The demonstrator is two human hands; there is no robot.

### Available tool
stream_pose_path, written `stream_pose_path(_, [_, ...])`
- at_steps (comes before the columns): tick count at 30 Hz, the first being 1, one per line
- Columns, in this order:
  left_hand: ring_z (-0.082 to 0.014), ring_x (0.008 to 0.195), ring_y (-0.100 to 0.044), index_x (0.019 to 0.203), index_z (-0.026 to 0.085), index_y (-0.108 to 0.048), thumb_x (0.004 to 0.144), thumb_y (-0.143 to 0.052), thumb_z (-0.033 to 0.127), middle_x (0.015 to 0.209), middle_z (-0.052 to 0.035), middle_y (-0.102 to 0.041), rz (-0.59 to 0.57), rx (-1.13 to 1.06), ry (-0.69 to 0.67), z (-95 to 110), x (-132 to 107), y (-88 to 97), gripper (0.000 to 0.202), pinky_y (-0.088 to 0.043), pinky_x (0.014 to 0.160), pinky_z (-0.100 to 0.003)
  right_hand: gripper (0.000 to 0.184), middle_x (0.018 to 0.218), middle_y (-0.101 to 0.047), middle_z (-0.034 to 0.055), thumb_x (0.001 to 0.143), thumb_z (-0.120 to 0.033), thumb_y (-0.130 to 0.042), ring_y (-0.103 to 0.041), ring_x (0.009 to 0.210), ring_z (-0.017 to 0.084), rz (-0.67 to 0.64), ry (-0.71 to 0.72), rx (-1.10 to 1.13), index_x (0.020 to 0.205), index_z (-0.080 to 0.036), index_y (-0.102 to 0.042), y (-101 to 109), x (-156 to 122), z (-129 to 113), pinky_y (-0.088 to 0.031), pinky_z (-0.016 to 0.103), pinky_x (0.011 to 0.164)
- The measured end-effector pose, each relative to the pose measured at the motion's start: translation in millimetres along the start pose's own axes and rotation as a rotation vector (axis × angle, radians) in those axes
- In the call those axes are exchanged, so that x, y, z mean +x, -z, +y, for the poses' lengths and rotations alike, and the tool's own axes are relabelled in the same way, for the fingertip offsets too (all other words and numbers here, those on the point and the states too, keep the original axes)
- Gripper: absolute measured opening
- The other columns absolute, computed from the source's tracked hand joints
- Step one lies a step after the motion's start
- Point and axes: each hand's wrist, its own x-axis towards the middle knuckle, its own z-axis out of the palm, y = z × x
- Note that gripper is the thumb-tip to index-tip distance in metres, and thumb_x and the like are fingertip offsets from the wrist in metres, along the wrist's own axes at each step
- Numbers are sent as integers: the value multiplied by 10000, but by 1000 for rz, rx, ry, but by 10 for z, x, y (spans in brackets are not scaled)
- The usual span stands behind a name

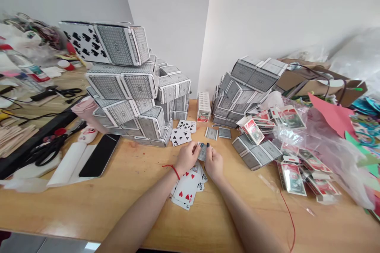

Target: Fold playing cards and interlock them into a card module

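Between my two hands is a grey-backed playing card (202,153), pinched at its sides above the table. My left hand (189,156), with a red string on its wrist, grips the left edge; my right hand (214,162) grips the right edge. Below them lies a loose pile of face-up playing cards (187,186), partly hidden by my left wrist. Beyond my hands are face-up club cards (181,136) and two small grey-backed pieces (225,133). Whether I hold one card or more, I cannot tell.
Stacked blocks made of cards rise at left (121,83) and right (246,83). A card box pack (203,106) stands between them. A phone (100,155) and black scissors (52,149) lie left. Card boxes (292,178), plastic wrap and a red string (289,209) are right.
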Motion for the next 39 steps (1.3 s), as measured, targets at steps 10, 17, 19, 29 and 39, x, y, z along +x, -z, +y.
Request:
stream_pose_path(10, [-100,450,-491,559,164,-496,835,-298,436,458,4,-525,107,-177,212,-34,56,6,435,-345,491,-212,501,341,-392,-43,761,-620,-312,-370,310,102,32,-165,136,514,-193,-398,64,209,82,-249,219,333])
stream_pose_path(17, [-138,536,-542,703,166,-580,769,-433,352,577,-17,-592,60,-11,264,-102,91,449,246,-376,511,-235,633,477,-539,-79,735,-535,-471,-461,297,94,9,-194,487,1224,-189,-264,283,267,149,-348,181,305])
stream_pose_path(19, [-158,586,-570,714,168,-595,718,-511,345,653,-42,-629,-56,41,253,-44,-52,602,196,-399,542,-252,612,485,-553,-69,738,-493,-501,-489,309,104,13,-222,477,1226,-200,-275,316,240,145,-379,192,309])
stream_pose_path(29, [-229,1103,-485,1084,207,-507,735,-529,419,1196,-98,-518,-189,-759,732,335,-1087,1086,409,-443,871,-368,327,955,-639,201,759,-387,-540,-622,872,281,-856,-647,581,882,-91,-607,813,152,-20,-522,428,678])
stream_pose_path(39, [-235,1197,-381,1148,218,-458,739,-544,357,1317,-89,-391,-144,-914,699,335,-1013,882,441,-404,937,-380,300,971,-640,162,677,-262,-666,-621,887,255,-969,-656,695,916,-107,-572,477,37,-86,-518,412,704])
